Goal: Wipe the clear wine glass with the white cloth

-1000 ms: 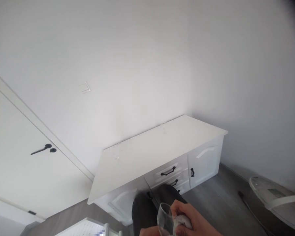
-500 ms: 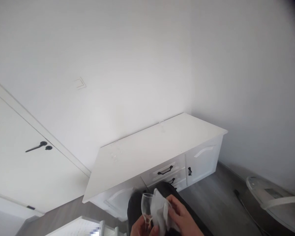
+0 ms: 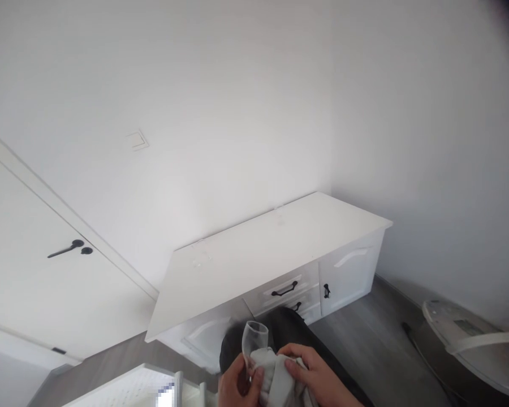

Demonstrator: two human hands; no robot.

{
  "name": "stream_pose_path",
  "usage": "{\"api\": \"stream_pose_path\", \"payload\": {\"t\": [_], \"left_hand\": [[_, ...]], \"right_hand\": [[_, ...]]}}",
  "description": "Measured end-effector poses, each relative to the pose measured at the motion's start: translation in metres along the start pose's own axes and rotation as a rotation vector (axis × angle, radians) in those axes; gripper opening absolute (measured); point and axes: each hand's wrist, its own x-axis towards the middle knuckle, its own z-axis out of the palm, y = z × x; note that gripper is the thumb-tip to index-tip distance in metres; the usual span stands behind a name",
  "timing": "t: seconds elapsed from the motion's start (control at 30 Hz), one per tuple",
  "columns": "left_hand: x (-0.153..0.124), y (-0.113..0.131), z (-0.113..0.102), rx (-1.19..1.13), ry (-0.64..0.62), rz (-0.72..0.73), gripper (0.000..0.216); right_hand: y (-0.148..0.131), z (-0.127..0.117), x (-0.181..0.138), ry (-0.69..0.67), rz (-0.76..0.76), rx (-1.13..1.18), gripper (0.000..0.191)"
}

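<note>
Both hands (image 3: 275, 381) wrap cloth (image 3: 275, 376) round glass (image 3: 254, 339); cabinet (image 3: 271, 254) beyond.

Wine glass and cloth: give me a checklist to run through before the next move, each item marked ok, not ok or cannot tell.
1. Left hand grips the wine glass: ok.
2. Right hand holds the cloth against the glass: ok.
3. Glass rim whole, no chips: cannot tell, too small.
4. Glass stem and foot supported: cannot tell, hidden by cloth and frame edge.
5. Glass clear of the white cabinet: ok, it is held apart over the lap.
6. Glass dry and spotless: cannot tell.
</note>
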Motion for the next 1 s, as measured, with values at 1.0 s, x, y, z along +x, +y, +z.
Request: {"api": "stream_pose_path", "payload": {"t": [1.0], "left_hand": [[0.005,-0.020,-0.022,0.405,-0.254,0.096,0.041]], "right_hand": [[-0.057,-0.106,-0.003,0.887,-0.429,-1.116,0.057]]}}
